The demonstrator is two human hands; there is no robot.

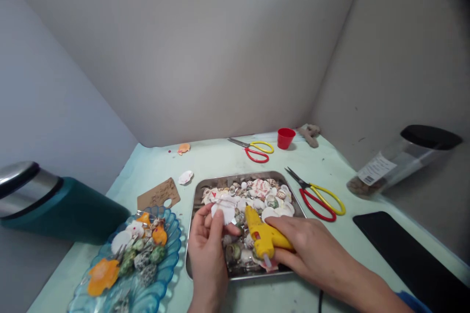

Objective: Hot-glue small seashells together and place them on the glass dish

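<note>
My left hand point(206, 237) pinches a white shell point(223, 212) between thumb and fingers, above the left side of a metal tray point(195, 195). In my right hand point(306, 242) is a yellow hot glue gun point(261, 234). Its nozzle points up and away, close to the right of the white shell; I cannot tell whether they touch. A clear glue stick end sticks out of the gun's rear. Under both hands, the tray holds many mixed seashells point(260, 188), some hidden by my hands.
On the left stand a blue scalloped dish point(171, 274) of shells and a teal bottle point(88, 210), with a brown card point(157, 195) behind. Scissors point(317, 195) lie right of the tray, more scissors point(257, 149) behind, near a red cup point(285, 138). A clear jar point(389, 168) and black slab point(404, 249) are far right.
</note>
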